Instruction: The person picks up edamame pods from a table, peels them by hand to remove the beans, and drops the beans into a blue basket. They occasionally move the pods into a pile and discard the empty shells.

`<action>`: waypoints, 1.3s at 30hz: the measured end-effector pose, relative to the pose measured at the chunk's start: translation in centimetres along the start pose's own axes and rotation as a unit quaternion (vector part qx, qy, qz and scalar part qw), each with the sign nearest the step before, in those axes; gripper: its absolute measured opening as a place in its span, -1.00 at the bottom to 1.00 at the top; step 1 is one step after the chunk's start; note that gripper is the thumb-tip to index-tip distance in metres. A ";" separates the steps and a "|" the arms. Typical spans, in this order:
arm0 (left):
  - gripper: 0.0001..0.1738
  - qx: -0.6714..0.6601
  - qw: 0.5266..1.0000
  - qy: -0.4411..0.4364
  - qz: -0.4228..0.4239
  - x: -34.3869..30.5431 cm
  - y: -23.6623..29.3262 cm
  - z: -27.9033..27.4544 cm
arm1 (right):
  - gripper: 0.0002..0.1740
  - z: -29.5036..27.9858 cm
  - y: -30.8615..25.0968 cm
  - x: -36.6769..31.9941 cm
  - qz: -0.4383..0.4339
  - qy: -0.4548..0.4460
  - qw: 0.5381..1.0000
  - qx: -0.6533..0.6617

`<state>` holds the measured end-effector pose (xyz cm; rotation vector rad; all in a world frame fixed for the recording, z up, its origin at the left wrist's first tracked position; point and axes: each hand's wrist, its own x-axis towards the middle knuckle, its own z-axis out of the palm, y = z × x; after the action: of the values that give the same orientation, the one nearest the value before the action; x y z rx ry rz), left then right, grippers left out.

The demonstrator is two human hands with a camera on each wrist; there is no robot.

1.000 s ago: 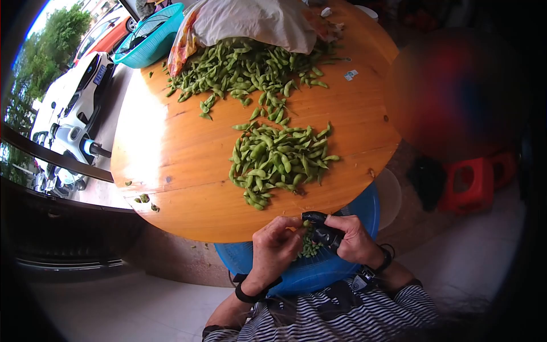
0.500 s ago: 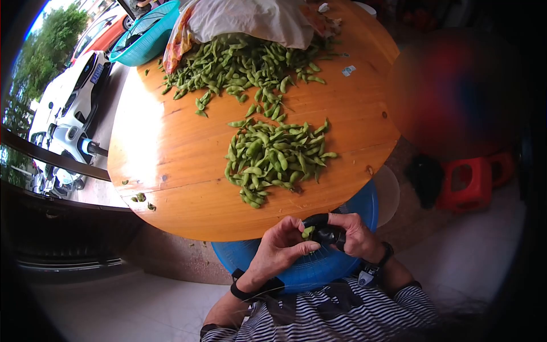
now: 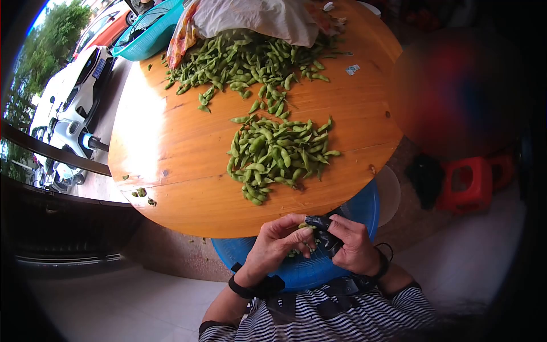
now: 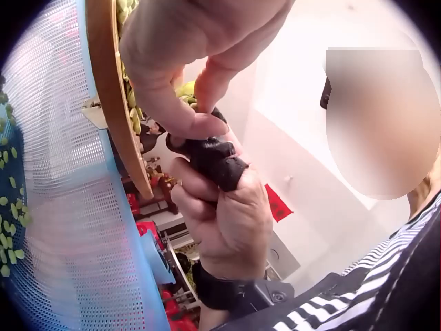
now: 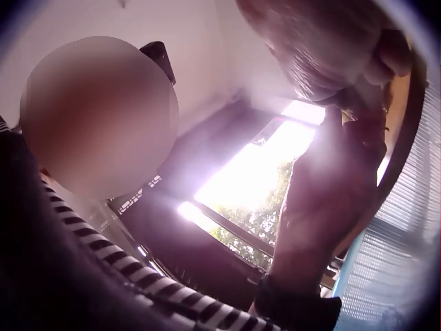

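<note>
Over the blue mesh basket [image 3: 227, 251], both hands meet at one green soybean pod [image 3: 306, 226]. The left hand [image 3: 273, 245] pinches the pod between thumb and fingers; in the left wrist view, a bit of green shows between its fingertips. The right hand [image 3: 358, 246] has black wrapping [image 3: 329, 241] on its thumb and a finger, and holds the pod's other end. Much of the pod is hidden by the fingers. Shelled green beans [image 4: 9, 238] lie inside the basket. A small heap of pods [image 3: 276, 157] lies on the wooden table [image 3: 188, 199].
A larger pile of pods [image 3: 228, 65] spreads under a whitish bag [image 3: 250, 20] at the table's far side. A turquoise basket [image 3: 142, 43] stands at the far left. Several stray pods [image 3: 139, 192] lie near the left edge. A red stool [image 3: 467, 185] stands right.
Half a second ago the left thumb stretched out across toward the right hand; now it is drawn back, fingers closer together. Both hands stay above the basket. The heaps look the same.
</note>
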<state>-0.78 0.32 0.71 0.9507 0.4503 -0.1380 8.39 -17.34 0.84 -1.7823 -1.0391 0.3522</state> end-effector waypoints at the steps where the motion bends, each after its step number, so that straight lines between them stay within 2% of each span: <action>1: -0.80 -0.014 1.000 -0.014 0.009 0.1 -0.4 -0.2 | -0.44 0.0 -0.2 0.0 0.000 -0.001 1.000 -0.001; 5: -0.78 -0.053 0.997 -0.041 0.040 0.1 -1.5 -0.4 | -0.47 -0.1 -0.7 0.3 -0.016 -0.012 0.999 -0.041; 10: -0.80 -0.036 0.998 -0.040 0.045 0.1 -1.8 -0.5 | -0.48 0.2 -0.2 0.1 -0.030 -0.015 0.999 -0.030; 12: -0.80 -0.027 0.998 -0.038 0.039 -0.1 -1.5 -0.2 | -0.47 0.2 -0.7 0.0 -0.030 -0.012 0.997 -0.064; 25: -0.78 -0.083 0.993 -0.056 0.062 0.5 -2.9 -0.7 | -0.50 0.0 0.1 0.1 -0.035 0.003 0.999 -0.020; 27: -0.77 -0.108 0.990 -0.060 0.062 0.5 -3.2 -0.7 | -0.49 -0.1 0.6 0.2 -0.002 -0.024 0.999 0.048; 31: -0.74 -0.112 0.992 -0.057 0.032 0.1 -2.4 -0.6 | -0.53 -0.5 0.3 0.2 0.036 -0.017 0.997 0.064; 33: -0.74 -0.112 0.992 -0.053 0.008 0.0 -2.3 -0.9 | -0.49 -0.8 0.0 0.4 -0.032 0.007 0.999 0.022; 36: -0.75 -0.119 0.988 -0.103 -0.006 0.1 -3.4 -1.7 | -0.48 -1.0 -0.5 0.4 -0.051 0.013 0.998 0.040; 38: -0.73 0.047 0.986 -0.159 -0.013 0.0 -3.8 -2.0 | -0.48 -1.8 -0.8 0.4 -0.035 0.032 0.998 0.045; 39: -0.73 0.049 0.986 -0.158 -0.012 -0.1 -3.6 -2.0 | -0.48 -2.4 -0.9 0.4 -0.018 0.049 0.997 0.049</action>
<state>-2.59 -0.15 -2.93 0.9988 0.1630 -0.3298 9.73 -18.41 2.85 -1.6742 -0.9679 0.2857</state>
